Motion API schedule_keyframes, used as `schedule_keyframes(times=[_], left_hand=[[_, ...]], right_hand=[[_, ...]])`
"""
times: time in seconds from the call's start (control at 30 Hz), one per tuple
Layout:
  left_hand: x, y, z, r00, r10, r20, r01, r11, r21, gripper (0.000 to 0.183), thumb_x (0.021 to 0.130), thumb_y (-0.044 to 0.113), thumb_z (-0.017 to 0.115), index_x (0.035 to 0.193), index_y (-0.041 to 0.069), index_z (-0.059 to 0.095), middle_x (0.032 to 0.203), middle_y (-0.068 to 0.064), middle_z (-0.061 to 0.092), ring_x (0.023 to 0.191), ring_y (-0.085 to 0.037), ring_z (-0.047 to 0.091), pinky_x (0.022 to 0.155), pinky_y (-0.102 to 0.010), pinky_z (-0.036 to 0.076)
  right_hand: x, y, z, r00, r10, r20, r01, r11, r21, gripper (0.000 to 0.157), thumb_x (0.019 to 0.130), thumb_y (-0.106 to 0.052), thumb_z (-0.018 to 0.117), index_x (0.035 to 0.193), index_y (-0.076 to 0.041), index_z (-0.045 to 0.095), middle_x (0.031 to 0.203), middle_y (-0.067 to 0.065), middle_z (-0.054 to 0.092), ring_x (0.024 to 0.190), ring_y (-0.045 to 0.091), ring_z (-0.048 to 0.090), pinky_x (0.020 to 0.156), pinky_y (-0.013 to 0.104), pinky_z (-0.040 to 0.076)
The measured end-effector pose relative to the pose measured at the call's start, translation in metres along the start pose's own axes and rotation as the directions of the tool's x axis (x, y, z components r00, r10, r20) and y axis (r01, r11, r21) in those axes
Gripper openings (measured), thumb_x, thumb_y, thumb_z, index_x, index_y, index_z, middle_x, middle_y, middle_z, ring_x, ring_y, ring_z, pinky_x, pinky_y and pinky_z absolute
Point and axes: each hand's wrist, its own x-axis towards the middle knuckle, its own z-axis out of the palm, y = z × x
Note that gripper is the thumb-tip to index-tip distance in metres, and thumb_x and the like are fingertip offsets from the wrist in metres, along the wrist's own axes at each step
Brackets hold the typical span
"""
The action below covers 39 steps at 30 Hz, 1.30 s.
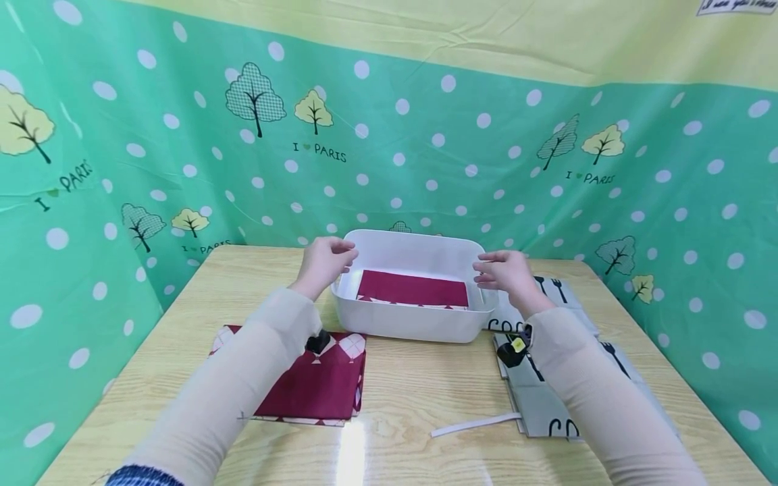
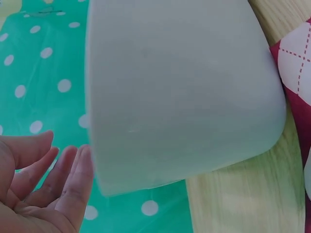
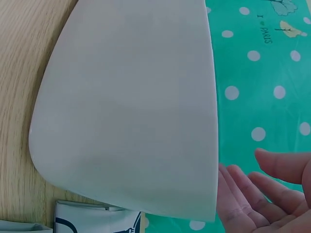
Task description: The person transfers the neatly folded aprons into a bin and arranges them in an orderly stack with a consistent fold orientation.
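A white plastic bin (image 1: 413, 324) stands at the back of the table, with a folded maroon cloth (image 1: 413, 289) lying inside it. My left hand (image 1: 328, 263) is at the bin's left rim, fingers loosely bent and thumb apart. At the opposite end, my right hand (image 1: 507, 273) is by the right rim in a similar pose. Both wrist views show the fingertips beside the bin's edge, the left fingers (image 2: 73, 179) and the right fingers (image 3: 248, 194) relaxed rather than curled round it. Whether the fingertips touch the rim I cannot tell.
Folded maroon cloth with white diamonds (image 1: 322, 385) lies front left, partly under my left forearm. Grey cloths with cutlery prints (image 1: 541, 398) lie at the right, one with a white strap (image 1: 474, 425) trailing out. A green polka-dot curtain (image 1: 413, 155) hangs behind the wooden table (image 1: 419, 398).
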Motion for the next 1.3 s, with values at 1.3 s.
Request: schedule_keyframes(times=[1.3], left_hand=[[-0.042,0.002,-0.041,0.996,0.061,0.066,-0.063,0.997,0.035,0.037,0.097,0.023,0.064,0.127,0.003,0.064,0.122,-0.018,0.068,0.104,-0.034,0.070,0.092,-0.042,0.059]], right_hand=[[-0.043,-0.009,0.017,0.995,-0.094,0.045,0.092,0.995,0.030,0.041,0.099,-0.021,0.061,0.135,-0.001,0.057,0.130,0.023,0.062,0.108,0.030,0.070,0.107,0.045,0.048]])
